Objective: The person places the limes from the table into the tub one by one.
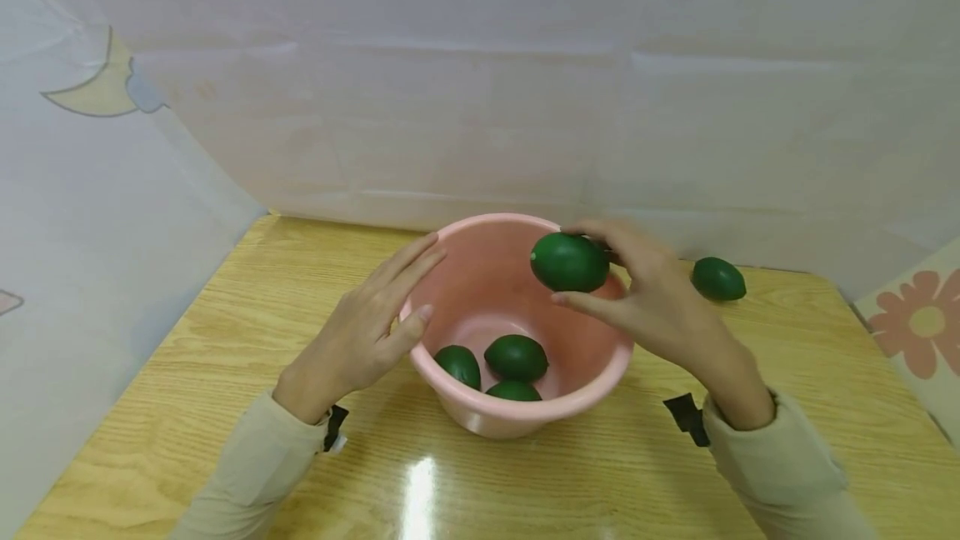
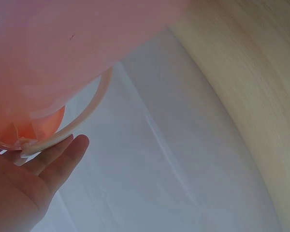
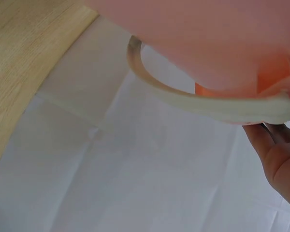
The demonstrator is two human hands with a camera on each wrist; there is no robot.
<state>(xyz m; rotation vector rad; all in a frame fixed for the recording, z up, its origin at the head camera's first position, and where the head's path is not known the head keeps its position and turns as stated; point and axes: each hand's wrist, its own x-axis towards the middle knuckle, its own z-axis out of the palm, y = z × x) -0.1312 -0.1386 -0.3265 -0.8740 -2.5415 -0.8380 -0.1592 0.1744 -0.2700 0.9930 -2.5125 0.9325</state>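
The right hand [image 1: 645,290] pinches a green fruit [image 1: 570,262] above the pink basin [image 1: 517,419], while the left hand [image 1: 367,323], fingers straight, rests against its rim.

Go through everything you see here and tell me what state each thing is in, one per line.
Pink basin: upright on the table, three green fruits inside.
Held green fruit: pinched above the basin.
Right hand: grips that fruit.
Left hand: fingers straight, thumb touching the basin rim.
Stray green fruit: lying on the table, untouched.
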